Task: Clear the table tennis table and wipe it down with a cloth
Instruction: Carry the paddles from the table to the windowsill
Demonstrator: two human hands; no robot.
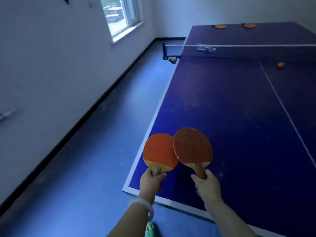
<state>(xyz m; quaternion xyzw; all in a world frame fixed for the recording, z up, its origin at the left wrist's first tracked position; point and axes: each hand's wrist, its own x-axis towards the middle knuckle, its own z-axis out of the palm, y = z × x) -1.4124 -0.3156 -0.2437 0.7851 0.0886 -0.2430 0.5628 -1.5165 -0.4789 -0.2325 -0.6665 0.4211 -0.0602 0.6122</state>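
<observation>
Now we hold one paddle (159, 152) by its handle in the left hand (150, 182) and another paddle (193, 147) in the right hand (208, 185), fingers wrapped tight. We judge they are lifted to clear the surface (230, 108); a ball (281, 64) remains.

Near half of table (230, 103) open for reach. Net (248, 48) bars way across. Ball (281, 64) before net; two paddles (220, 26) at far end.

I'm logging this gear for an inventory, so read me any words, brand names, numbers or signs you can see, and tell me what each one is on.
No text can be read in this view.
Paddle in the left hand: plain orange rubber, no marking visible.
Paddle in the right hand: a small pale mark at the top edge, too blurred to read.
Net clamp: too small and blurred to show any label.
Table: white lines only, no lettering.
</observation>
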